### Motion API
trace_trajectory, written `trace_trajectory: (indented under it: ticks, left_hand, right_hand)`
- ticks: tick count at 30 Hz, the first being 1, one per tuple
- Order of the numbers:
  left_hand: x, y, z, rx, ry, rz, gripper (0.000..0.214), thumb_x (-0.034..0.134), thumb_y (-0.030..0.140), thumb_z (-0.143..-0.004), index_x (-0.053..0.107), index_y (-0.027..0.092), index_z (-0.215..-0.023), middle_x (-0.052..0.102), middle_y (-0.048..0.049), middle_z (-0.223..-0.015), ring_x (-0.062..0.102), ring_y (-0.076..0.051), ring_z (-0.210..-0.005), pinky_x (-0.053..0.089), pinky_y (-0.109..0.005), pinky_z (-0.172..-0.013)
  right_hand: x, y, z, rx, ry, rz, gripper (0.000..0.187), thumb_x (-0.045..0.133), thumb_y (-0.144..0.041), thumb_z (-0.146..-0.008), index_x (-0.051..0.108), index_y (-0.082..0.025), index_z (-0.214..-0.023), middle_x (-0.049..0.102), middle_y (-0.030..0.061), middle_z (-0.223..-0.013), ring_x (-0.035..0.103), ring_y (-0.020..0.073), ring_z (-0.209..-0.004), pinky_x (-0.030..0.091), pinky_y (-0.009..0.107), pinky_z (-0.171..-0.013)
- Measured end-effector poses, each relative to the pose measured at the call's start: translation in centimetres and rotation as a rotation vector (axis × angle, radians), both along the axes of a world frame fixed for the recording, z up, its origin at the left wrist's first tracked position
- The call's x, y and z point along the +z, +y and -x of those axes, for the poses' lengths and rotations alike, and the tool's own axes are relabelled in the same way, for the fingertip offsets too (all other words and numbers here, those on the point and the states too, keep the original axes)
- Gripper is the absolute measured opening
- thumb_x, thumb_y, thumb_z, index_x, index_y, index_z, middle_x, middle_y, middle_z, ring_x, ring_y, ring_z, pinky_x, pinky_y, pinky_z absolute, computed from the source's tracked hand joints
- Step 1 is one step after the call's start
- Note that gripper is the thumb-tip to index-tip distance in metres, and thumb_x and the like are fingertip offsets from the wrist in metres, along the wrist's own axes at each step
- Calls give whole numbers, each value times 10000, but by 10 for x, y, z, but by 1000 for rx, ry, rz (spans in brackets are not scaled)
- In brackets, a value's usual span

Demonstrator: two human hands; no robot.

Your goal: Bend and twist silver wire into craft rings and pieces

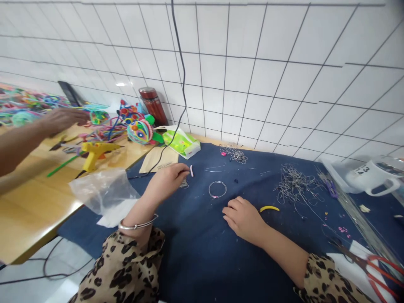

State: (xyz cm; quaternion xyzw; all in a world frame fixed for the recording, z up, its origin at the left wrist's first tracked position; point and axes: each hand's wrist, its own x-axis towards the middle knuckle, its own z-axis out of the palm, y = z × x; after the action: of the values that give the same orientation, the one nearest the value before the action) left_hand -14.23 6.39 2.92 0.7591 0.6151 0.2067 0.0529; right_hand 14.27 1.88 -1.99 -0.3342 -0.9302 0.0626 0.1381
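Observation:
My left hand (167,182) rests on the dark blue cloth (202,252), its fingers pinched together at a small pink piece (191,170) and some thin wire by the fingertips. My right hand (244,219) lies on the cloth with fingers curled in, and a yellow handle (269,208) sticks out from behind it. Whether it grips that handle is hidden. A small wire ring (217,189) lies between the two hands. Both arms wear leopard-print sleeves, and a silver bangle (139,224) is on the left wrist.
A tangle of wire pieces (293,185) lies at the right, a smaller one (236,155) further back. Red-handled scissors (378,269), a white mug (372,176), a clear plastic bag (102,189), a yellow glue gun (94,153) and colourful crafts (139,130) surround. Another person's hand (61,120) reaches in at the left.

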Motion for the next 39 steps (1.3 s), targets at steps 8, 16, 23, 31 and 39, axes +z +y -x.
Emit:
trace_trajectory:
  ticks: [8, 16, 23, 31, 39]
  left_hand:
    - [-16, -14, 45, 0, 100, 145, 221, 434, 279, -791, 638, 211, -840, 661, -39, -826, 599, -189, -808, 438, -264, -746]
    - [-28, 3, 47, -4, 196, 185, 153, 509, 259, -751, 624, 206, -835, 657, -53, -840, 599, -201, -834, 424, -270, -755]
    - [-39, 12, 51, 6, 207, 194, 126, 509, 247, -754, 623, 204, -784, 651, -61, -823, 594, -206, -818, 419, -272, -742]
    - [-49, 10, 53, 15, 222, 181, 122, 473, 212, -776, 593, 187, -767, 617, -77, -784, 577, -217, -779, 413, -295, -707]
    - [-50, 8, 58, 29, 192, 178, 122, 443, 199, -790, 564, 179, -790, 609, -77, -799, 578, -209, -788, 419, -288, -704]
  right_hand:
    - [-2, 5, 2, 31, -74, 13, 153, 462, -237, -851, 524, -174, -727, 523, 39, -766, 428, 170, -773, 354, 315, -737]
    - [-5, 6, 3, -2, -13, 39, 134, 473, -218, -846, 535, -174, -735, 514, 35, -751, 429, 165, -761, 341, 302, -710]
    - [-6, 9, 5, 7, -14, 54, 147, 477, -212, -846, 533, -178, -714, 517, 33, -738, 436, 165, -746, 345, 305, -695]
    - [-5, 11, 6, 0, -32, 95, 159, 453, -211, -856, 541, -182, -727, 515, 33, -737, 434, 167, -740, 343, 313, -685]
    - [-5, 11, 7, 10, -15, 90, 154, 451, -207, -856, 543, -179, -737, 515, 38, -734, 437, 169, -740, 348, 318, -683]
